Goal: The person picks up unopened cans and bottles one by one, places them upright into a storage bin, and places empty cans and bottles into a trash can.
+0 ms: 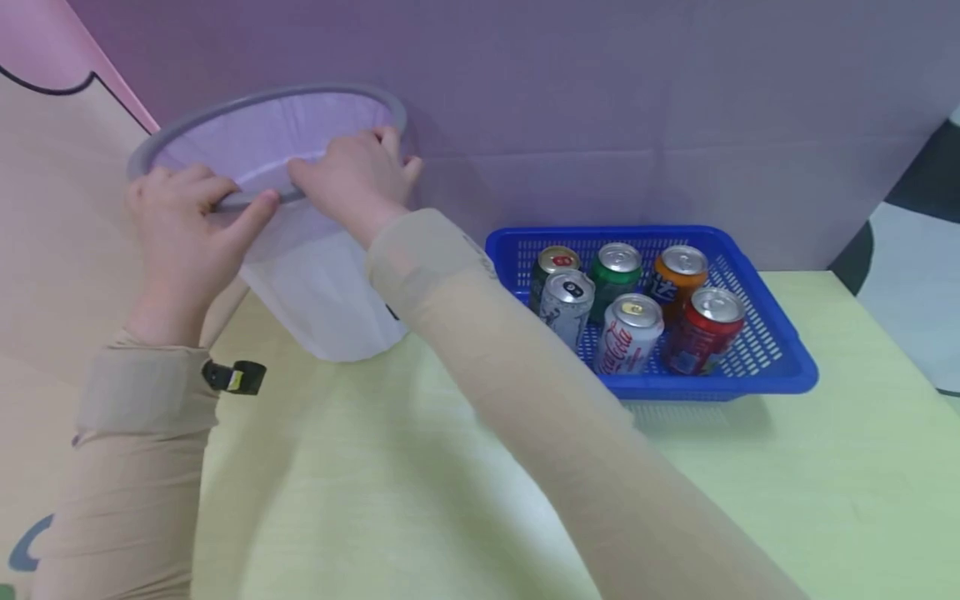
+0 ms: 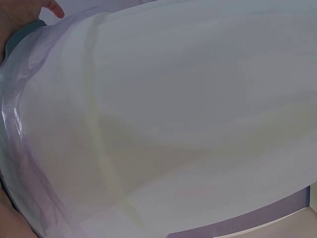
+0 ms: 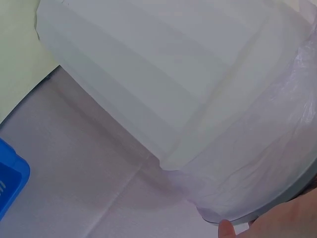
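A white trash can (image 1: 330, 292) stands tilted at the table's far left, lined with a thin purple plastic bag (image 1: 277, 129) folded over its mouth. A grey ring (image 1: 262, 100) runs around that mouth, over the bag. My left hand (image 1: 183, 237) grips the ring at its near left, thumb along the front. Farther right, my right hand (image 1: 356, 179) holds the ring's right side, fingers curled over it. In the left wrist view the can's wall (image 2: 198, 74) fills most of the picture. The right wrist view shows the bag's overhang (image 3: 257, 148) below the ring.
Right of the can, a blue plastic basket (image 1: 780, 367) holds several upright drink cans, among them a white Coca-Cola can (image 1: 628, 337) and an orange can (image 1: 678, 279). A purple-grey panel (image 1: 600, 100) rises behind the pale green table (image 1: 337, 483).
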`<state>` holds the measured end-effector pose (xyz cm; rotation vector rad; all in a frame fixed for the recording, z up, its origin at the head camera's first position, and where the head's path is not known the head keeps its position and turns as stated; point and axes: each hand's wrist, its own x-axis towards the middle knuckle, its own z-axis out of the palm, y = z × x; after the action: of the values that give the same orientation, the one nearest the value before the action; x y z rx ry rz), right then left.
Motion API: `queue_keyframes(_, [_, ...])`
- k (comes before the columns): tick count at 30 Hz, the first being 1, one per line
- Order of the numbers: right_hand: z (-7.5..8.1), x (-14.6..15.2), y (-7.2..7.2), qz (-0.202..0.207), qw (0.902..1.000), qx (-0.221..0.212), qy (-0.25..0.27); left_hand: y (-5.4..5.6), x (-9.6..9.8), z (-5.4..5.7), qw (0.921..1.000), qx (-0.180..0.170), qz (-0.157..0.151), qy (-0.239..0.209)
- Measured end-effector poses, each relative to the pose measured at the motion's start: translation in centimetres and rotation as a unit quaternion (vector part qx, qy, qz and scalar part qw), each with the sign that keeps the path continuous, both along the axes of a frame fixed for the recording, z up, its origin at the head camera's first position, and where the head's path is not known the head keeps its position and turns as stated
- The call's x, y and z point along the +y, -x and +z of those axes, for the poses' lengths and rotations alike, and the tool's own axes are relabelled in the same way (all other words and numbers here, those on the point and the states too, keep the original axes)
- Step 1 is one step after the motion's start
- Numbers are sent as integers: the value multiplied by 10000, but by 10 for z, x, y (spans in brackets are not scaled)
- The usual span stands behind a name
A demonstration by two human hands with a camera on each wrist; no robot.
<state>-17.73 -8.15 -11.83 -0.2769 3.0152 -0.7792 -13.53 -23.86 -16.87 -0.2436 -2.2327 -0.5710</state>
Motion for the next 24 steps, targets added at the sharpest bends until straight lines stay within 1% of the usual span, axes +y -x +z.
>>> queue_keyframes(4, [0, 1, 0, 14, 10000, 19, -6, 0, 0, 0, 10000, 16, 7, 30])
queue_keyframes(13, [-1, 1, 1, 39, 9996, 173, -210, -1, 1, 1, 10000, 61, -19, 61])
queue_keyframes(20, [-5, -5, 2, 187, 9952, 670, -685, 0, 1, 2, 9999, 42, -58, -103])
queue_keyframes(24, [-8, -6, 3, 234, 9950, 743, -620, 1, 1, 1, 9999, 65, -46, -68])
